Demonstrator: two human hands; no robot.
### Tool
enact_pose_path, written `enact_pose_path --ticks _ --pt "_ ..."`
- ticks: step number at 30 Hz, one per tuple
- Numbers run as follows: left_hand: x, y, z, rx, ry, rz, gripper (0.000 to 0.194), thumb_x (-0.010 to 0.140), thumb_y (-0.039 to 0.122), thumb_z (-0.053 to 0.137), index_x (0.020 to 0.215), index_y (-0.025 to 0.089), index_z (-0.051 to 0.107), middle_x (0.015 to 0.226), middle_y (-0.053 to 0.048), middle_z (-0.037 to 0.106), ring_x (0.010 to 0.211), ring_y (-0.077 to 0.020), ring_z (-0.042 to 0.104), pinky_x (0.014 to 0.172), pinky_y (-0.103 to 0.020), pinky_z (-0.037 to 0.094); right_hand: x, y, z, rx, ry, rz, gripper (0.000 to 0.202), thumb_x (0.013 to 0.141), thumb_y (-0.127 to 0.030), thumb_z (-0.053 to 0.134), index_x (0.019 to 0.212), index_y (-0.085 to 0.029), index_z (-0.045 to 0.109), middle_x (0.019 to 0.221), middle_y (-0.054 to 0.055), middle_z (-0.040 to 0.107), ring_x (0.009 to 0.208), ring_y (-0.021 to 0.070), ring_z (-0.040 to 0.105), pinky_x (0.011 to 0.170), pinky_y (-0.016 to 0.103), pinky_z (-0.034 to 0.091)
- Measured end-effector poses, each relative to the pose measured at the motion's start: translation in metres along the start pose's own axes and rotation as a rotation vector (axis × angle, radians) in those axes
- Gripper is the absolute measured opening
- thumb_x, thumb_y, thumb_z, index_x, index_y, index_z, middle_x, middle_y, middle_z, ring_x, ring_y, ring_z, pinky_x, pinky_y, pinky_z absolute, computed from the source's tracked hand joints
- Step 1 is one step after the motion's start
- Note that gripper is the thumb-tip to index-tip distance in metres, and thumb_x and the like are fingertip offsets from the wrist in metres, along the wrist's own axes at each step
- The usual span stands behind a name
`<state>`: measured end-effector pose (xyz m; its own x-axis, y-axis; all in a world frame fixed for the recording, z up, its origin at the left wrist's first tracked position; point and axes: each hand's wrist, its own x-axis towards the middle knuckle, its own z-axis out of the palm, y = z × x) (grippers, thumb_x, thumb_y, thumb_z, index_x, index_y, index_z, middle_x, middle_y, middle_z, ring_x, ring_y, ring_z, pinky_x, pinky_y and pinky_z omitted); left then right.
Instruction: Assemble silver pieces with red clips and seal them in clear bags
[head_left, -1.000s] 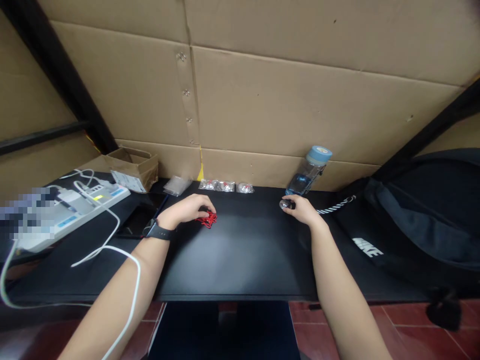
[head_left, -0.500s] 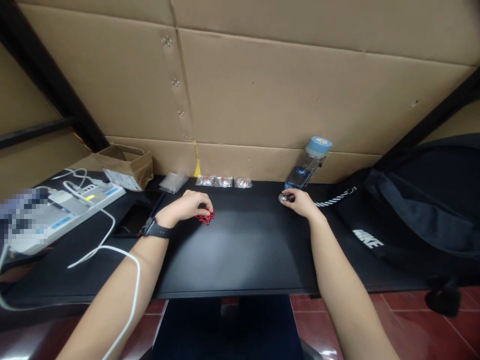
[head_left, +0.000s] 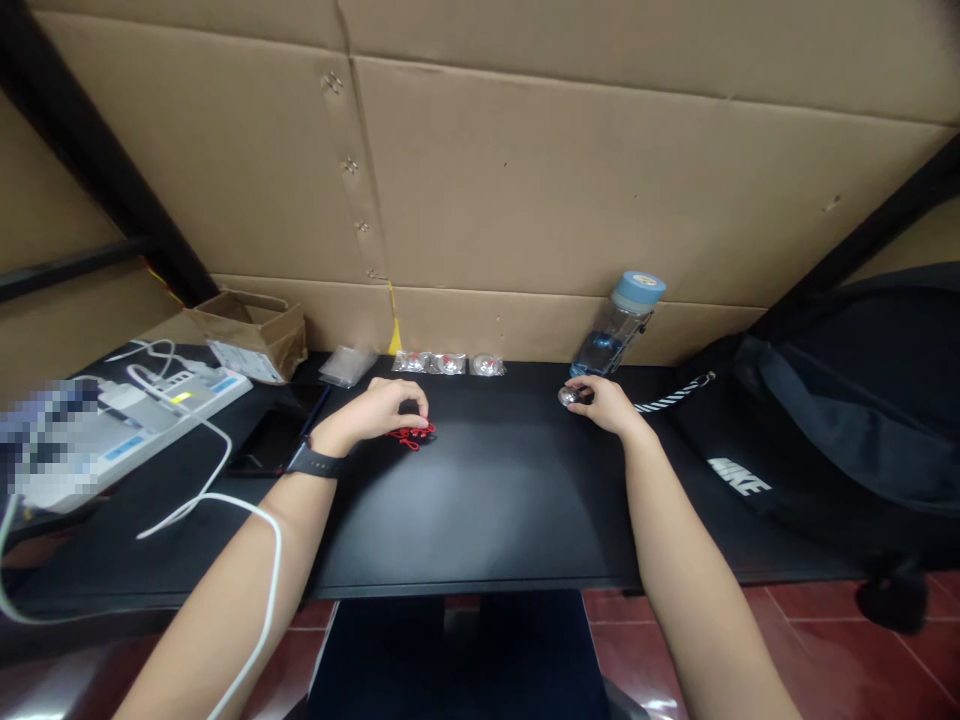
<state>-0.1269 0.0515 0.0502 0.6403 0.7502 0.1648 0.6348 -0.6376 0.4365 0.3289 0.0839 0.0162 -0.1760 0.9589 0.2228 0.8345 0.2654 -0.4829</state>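
Observation:
My left hand point(head_left: 384, 408), wearing a dark watch point(head_left: 315, 460), pinches a small tangle of red cord point(head_left: 410, 438) at the left middle of the black table point(head_left: 480, 500). Part of the cord is hidden under the fingers. Over on the right, my right hand point(head_left: 609, 406) grips a small, round, shiny silvery object point(head_left: 568, 396) between thumb and fingers, close to the tabletop. Behind and between the hands, several clear packets point(head_left: 448, 364) with round silvery things and bits of red inside lie in a row along the cardboard wall.
A water bottle point(head_left: 619, 325) with a blue lid stands behind my right hand. A black backpack point(head_left: 840, 420) fills the right side. To the left are a cardboard box point(head_left: 259, 335), a power strip point(head_left: 161, 425) with white cables, a dark phone-like slab point(head_left: 274, 435) and clear bags point(head_left: 349, 366).
The red cord has shifted slightly to the right under my left hand's fingertips. My right hand keeps its place, with the silvery object showing a little more.

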Motion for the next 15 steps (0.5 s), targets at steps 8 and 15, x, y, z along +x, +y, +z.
enact_pose_path --ticks 8,15 --pt "0.009 0.033 0.012 0.000 0.066 0.037 0.023 0.099 0.043 0.059 0.094 0.024 0.070 0.095 0.001 0.075 0.092 -0.0185 0.067 0.090 -0.032 0.034 -0.001 -0.017 -0.002 0.152 0.040 -0.044 0.044 0.070 -0.020 0.080 0.114 -0.020 0.072 0.111 0.008 0.073 0.090 0.0209 0.070 0.088 0.036 0.057" --pt "0.021 0.050 0.044 0.077 0.109 0.078 0.024 0.104 0.037 0.053 0.103 0.029 0.076 0.107 -0.003 0.075 0.104 -0.0205 0.063 0.089 -0.036 0.028 -0.003 -0.061 0.020 0.480 -0.065 -0.138 0.055 0.071 -0.030 0.083 0.123 -0.021 0.070 0.113 0.009 0.065 0.090 0.0187 0.065 0.078 0.034 0.059"
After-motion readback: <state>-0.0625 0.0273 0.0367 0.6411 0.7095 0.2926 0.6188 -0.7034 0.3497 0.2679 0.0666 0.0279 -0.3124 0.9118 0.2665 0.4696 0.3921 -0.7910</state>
